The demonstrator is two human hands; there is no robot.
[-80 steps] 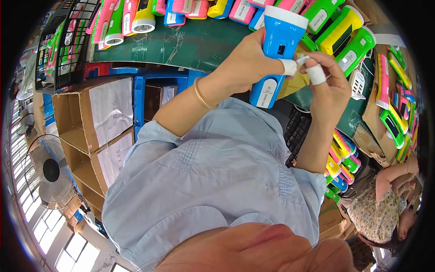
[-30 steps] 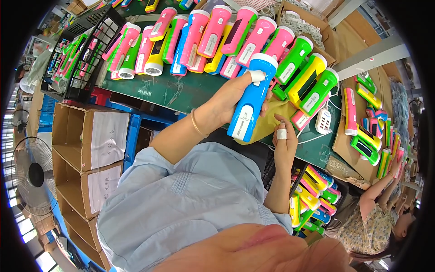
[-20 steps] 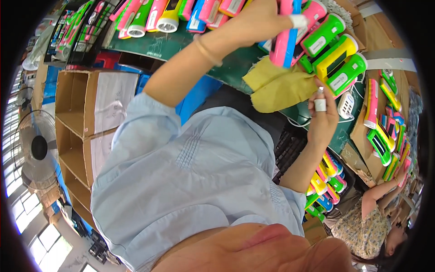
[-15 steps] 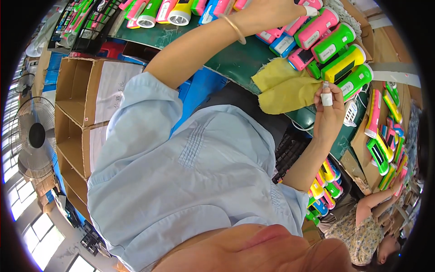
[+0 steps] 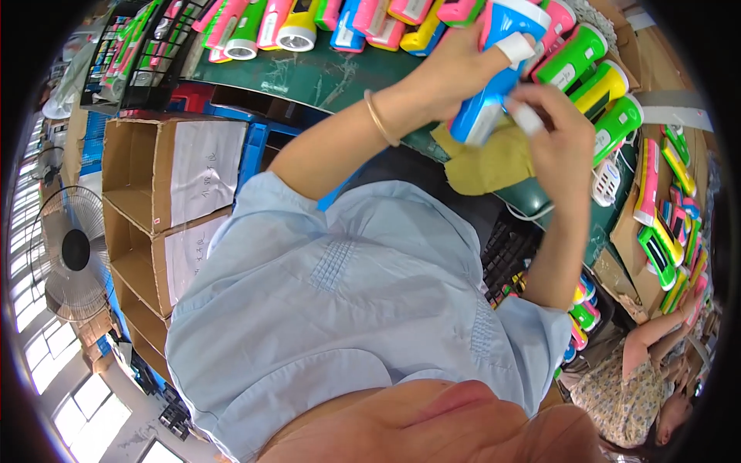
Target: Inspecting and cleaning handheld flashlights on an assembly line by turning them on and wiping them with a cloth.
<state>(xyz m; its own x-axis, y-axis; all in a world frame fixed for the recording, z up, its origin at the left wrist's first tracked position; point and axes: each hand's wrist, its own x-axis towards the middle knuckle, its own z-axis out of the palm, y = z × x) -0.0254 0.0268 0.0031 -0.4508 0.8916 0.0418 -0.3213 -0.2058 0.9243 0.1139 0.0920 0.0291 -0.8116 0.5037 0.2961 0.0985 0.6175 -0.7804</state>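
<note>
A blue flashlight [image 5: 494,85] with a white rim is held at a slant above the green worktable. My left hand [image 5: 455,69], its thumb wrapped in white tape, is closed around the flashlight's body. My right hand [image 5: 559,135], also with white tape on a finger, has its fingers bent against the flashlight's side; they are slightly blurred, and their tips are partly hidden. Beneath the flashlight and beside my right hand lies a yellow-green cloth [image 5: 490,166] at the table's near edge.
Pink, green, yellow and blue flashlights [image 5: 297,27] line the far side of the green table [image 5: 324,81]. To the left are cardboard compartments [image 5: 139,220], a black wire basket [image 5: 150,58] and a fan [image 5: 75,251]. A white power strip [image 5: 606,181] lies at right; beyond it a co-worker [image 5: 625,386] handles flashlights.
My left hand has come back from the far row of flashlights with the blue one in its grip. My right hand has left the cloth's edge and moved up to the flashlight.
</note>
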